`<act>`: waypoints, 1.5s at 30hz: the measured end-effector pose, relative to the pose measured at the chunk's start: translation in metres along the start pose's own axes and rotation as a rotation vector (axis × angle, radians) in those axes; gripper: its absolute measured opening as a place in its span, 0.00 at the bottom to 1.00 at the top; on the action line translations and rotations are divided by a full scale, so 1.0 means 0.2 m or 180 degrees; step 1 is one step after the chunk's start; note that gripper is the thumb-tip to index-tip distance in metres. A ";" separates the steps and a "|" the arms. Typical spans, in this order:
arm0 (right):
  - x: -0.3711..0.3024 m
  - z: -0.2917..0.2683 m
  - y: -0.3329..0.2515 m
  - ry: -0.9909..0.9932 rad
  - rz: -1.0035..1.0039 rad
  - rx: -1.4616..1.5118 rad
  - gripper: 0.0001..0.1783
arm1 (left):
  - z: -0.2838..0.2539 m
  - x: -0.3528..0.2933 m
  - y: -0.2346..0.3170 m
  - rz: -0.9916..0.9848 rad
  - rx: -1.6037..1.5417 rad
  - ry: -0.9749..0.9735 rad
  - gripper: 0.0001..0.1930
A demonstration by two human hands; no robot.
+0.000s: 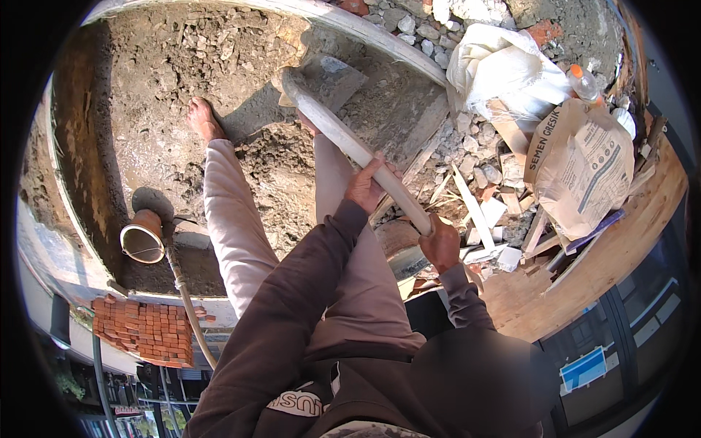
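The hoe (336, 131) is left of the paper sack (584, 157). Left grip (372, 184) and right grip (440, 244) wrap its handle (403, 198) fully. It should feel stiff and blade-heavy, best held at spaced points along that handle.

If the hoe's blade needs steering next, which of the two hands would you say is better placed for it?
Probably the left hand: it grips the wooden handle partway along, nearer the blade, while the right hand holds it close to the opposite end.
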State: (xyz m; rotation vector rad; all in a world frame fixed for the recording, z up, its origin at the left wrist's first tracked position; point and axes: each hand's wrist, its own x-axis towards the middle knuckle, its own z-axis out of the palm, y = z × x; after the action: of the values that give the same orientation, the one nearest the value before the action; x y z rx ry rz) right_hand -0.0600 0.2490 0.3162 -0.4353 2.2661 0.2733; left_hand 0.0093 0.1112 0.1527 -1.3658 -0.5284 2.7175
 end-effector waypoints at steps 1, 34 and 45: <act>-0.02 -0.03 -0.03 -0.0158 -0.0062 -0.0033 0.20 | 0.05 -0.05 0.13 0.0289 -0.0092 0.0113 0.13; -1.36 0.34 -0.68 -0.1000 0.1816 0.3250 0.18 | -1.30 -2.32 2.32 0.3156 -0.0321 0.3080 0.14; -1.03 0.47 -0.76 -0.0614 0.1229 0.3968 0.15 | -1.27 -2.38 2.32 0.3018 -0.0627 0.2932 0.14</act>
State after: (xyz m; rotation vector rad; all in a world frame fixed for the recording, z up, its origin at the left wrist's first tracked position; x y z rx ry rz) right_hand 0.1920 0.1868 0.4002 0.6471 1.8704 -0.8464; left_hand 0.5468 -0.3497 0.2285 -3.2430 -0.0349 2.0183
